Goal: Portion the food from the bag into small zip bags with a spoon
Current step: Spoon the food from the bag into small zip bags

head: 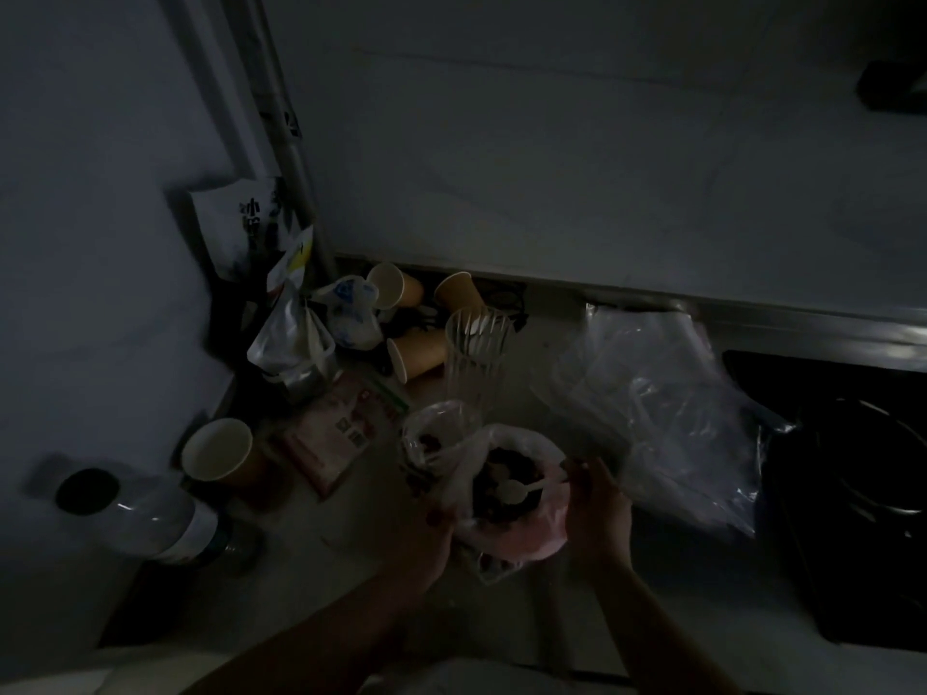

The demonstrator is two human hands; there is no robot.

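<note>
Pink bag (521, 536) holds seemingly dried dark food (506, 481), white spoon (516, 489).

left hand (435, 531): fingers curled, gripping | right hand (597, 504): fingertips pinching | forearms bare

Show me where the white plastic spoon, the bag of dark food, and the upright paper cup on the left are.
white plastic spoon (511, 490), head view, on its bowl over the food.
bag of dark food (521, 541), head view, on its pinkish lower wall.
upright paper cup (216, 449), head view, on its pale inside.
</note>
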